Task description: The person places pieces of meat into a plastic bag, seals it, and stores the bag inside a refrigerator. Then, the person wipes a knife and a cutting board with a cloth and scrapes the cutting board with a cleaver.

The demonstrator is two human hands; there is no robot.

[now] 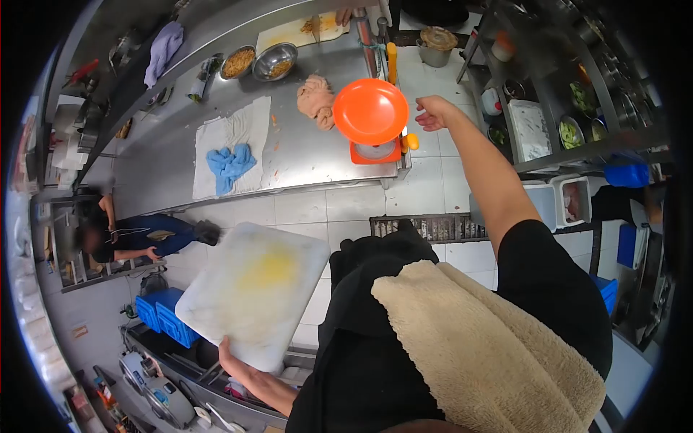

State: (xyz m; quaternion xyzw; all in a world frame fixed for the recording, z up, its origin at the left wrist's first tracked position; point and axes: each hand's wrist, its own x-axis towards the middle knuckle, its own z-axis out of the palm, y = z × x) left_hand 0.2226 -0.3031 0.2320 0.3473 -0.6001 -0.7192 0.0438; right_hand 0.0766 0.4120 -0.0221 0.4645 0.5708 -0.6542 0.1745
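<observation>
My left hand [229, 355] grips a white cutting board [245, 310] by its lower edge, fingers partly hidden behind it. The board hangs tilted above the floor and has a yellow stain. My right hand [432, 113] reaches out at the right, holding nothing, its fingers somewhat apart. Just left of that hand is a round orange dish [370, 110], which stands over an orange kitchen scale [375, 151] at the steel table's end. Beside the dish lies a crumpled beige cloth [315, 101].
On the steel table [289, 155] lie a white cloth [234, 130], a blue cloth [231, 167] and two metal bowls of food [275, 62]. Another person [144, 234] stands at the left. Shelving [556, 108] lines the right; a lidded pot [435, 47] is at the back.
</observation>
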